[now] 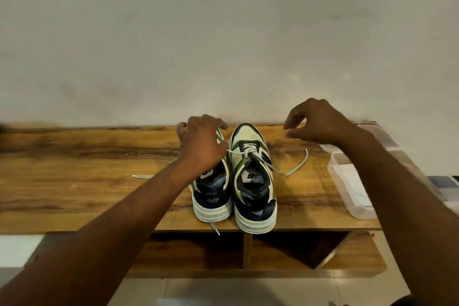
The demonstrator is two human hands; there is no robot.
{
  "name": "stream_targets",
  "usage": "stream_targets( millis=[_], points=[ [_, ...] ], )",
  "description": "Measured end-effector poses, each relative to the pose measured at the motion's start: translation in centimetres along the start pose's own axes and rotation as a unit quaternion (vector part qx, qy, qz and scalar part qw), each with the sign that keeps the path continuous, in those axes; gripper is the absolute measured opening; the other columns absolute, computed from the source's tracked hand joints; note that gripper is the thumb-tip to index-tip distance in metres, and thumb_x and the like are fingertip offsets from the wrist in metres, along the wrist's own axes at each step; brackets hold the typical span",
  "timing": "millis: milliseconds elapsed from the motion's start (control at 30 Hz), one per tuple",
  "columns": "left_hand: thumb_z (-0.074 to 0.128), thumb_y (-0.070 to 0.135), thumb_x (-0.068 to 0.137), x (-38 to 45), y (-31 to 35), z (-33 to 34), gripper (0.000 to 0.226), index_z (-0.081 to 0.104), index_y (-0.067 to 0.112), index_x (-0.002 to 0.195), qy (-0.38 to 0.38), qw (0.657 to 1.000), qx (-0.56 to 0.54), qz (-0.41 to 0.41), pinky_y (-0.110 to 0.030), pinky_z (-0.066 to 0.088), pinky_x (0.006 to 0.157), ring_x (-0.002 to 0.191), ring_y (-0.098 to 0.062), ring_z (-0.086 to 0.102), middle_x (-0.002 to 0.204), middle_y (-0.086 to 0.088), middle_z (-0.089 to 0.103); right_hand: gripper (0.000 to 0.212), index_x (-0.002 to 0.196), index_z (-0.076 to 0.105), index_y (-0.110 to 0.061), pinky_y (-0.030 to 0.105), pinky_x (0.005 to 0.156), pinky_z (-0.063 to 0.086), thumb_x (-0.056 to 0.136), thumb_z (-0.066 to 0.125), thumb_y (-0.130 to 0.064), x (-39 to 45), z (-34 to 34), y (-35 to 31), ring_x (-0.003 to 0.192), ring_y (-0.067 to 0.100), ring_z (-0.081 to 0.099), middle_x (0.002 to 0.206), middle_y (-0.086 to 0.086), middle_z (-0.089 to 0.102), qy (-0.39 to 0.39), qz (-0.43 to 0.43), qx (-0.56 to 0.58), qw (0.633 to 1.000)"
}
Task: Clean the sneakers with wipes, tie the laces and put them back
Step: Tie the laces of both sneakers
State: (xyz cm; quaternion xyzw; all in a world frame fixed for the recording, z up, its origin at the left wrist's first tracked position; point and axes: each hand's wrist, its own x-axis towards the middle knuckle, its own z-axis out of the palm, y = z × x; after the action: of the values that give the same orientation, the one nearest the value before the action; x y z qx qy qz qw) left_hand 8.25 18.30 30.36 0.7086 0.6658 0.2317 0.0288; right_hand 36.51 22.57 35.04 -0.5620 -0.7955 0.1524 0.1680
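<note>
**Two sneakers on bench top, laces undone**

Two sneakers are sitting side by side on a wooden bench (pixel 74 181), heels toward the camera and toes toward the wall (pixel 223 32). The left hand (pixel 201 144) is covering the front of the left sneaker (pixel 212 196), hiding its toe and lacing; its fingers are curling down over the shoe, though whether they are gripping it or a lace cannot be told. The right hand (pixel 315 123) is hovering above the bench just right of the right sneaker (pixel 252 181), fingers loosely bent and holding nothing. One loose lace (pixel 296 167) is trailing across the wood to the right; another lace end (pixel 145 176) is showing left of the forearm, and a third lace tip (pixel 215 228) is hanging over the front edge. A clear plastic box (pixel 352 191) is lying at the bench's right end, partly hidden by the right arm; its contents are too blurred to identify. Open compartments are showing beneath the bench top, standing on a pale tiled floor (pixel 223 290).
</note>
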Motion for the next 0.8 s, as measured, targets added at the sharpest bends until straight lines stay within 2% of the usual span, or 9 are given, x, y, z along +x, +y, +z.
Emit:
stream_targets(
  millis=[67, 133, 167, 267, 367, 567, 733, 800],
  points=[
    [0.072, 0.041, 0.091, 0.0, 0.9, 0.4, 0.014, 0.074, 0.036, 0.103, -0.041, 0.998, -0.050, 0.025, -0.047, 0.021, 0.114, 0.118, -0.010, 0.059, 0.109, 0.018, 0.072, 0.008, 0.081, 0.081, -0.023, 0.032, 0.070, 0.060, 0.078, 0.089, -0.023, 0.1, 1.3, -1.9, 0.077, 0.010, 0.072, 0.077, -0.006, 0.076, -0.045, -0.017, 0.087, 0.995],
    [0.070, 0.038, 0.091, 0.0, 1.5, 0.5, 0.008, 0.077, 0.035, 0.094, -0.078, 0.993, -0.072, 0.044, -0.048, 0.026, 0.115, 0.106, -0.004, 0.066, 0.096, 0.020, 0.075, 0.011, 0.085, 0.081, -0.017, 0.028, 0.050, 0.050, 0.084, 0.085, -0.028, -0.1, 2.4, -3.1, 0.065, 0.013, 0.069, 0.074, -0.001, 0.076, -0.113, -0.003, 0.147, 0.983],
    [0.070, 0.036, 0.091, 0.0, 1.7, 0.5, 0.009, 0.079, 0.034, 0.093, -0.088, 0.992, -0.074, 0.051, -0.047, 0.031, 0.114, 0.102, -0.005, 0.067, 0.093, 0.018, 0.076, 0.015, 0.087, 0.080, -0.015, 0.026, 0.046, 0.044, 0.087, 0.083, -0.030, -0.2, 2.9, -3.4, 0.062, 0.013, 0.066, 0.074, 0.000, 0.076, -0.143, 0.005, 0.158, 0.977],
    [0.073, 0.033, 0.090, -0.1, 1.9, 0.5, 0.008, 0.081, 0.030, 0.091, -0.095, 0.989, -0.095, 0.054, -0.044, 0.046, 0.104, 0.094, -0.010, 0.070, 0.089, 0.013, 0.078, 0.021, 0.090, 0.079, -0.014, 0.026, 0.047, 0.043, 0.087, 0.082, -0.034, -0.4, 3.7, -3.9, 0.063, 0.013, 0.065, 0.080, 0.005, 0.076, -0.168, 0.034, 0.171, 0.970],
    [0.075, 0.033, 0.089, -0.1, 1.8, 0.6, 0.007, 0.080, 0.029, 0.088, -0.106, 0.988, -0.107, 0.043, -0.041, 0.053, 0.095, 0.089, -0.009, 0.070, 0.085, 0.013, 0.077, 0.022, 0.092, 0.078, -0.014, 0.027, 0.051, 0.045, 0.085, 0.084, -0.034, -0.6, 3.7, -4.0, 0.065, 0.012, 0.065, 0.085, 0.007, 0.077, -0.179, 0.058, 0.192, 0.963],
    [0.077, 0.032, 0.089, 0.0, 1.9, 0.4, 0.006, 0.080, 0.027, 0.087, -0.132, 0.985, -0.113, 0.023, -0.042, 0.054, 0.094, 0.087, -0.009, 0.069, 0.081, 0.013, 0.074, 0.020, 0.088, 0.079, -0.011, 0.024, 0.049, 0.045, 0.081, 0.088, -0.028, -0.8, 3.8, -4.2, 0.061, 0.010, 0.065, 0.070, 0.000, 0.074, -0.185, 0.098, 0.228, 0.951],
    [0.078, 0.033, 0.088, 0.2, 1.9, 0.1, 0.009, 0.075, 0.035, 0.080, -0.151, 0.983, -0.100, 0.019, -0.041, 0.055, 0.094, 0.090, -0.010, 0.069, 0.081, 0.015, 0.073, 0.015, 0.088, 0.079, -0.011, 0.024, 0.050, 0.044, 0.086, 0.084, -0.025, -0.8, 3.9, -4.1, 0.064, 0.013, 0.062, 0.078, 0.005, 0.073, -0.220, 0.122, 0.258, 0.933],
    [0.078, 0.035, 0.088, 0.3, 1.8, -0.1, 0.013, 0.072, 0.036, 0.076, -0.153, 0.983, -0.097, 0.015, -0.040, 0.056, 0.091, 0.088, -0.010, 0.069, 0.079, 0.016, 0.071, 0.012, 0.090, 0.078, -0.007, 0.023, 0.049, 0.040, 0.086, 0.080, -0.018, -0.7, 3.8, -4.1, 0.062, 0.014, 0.060, 0.080, 0.008, 0.073, -0.205, 0.130, 0.290, 0.926]
  ],
)
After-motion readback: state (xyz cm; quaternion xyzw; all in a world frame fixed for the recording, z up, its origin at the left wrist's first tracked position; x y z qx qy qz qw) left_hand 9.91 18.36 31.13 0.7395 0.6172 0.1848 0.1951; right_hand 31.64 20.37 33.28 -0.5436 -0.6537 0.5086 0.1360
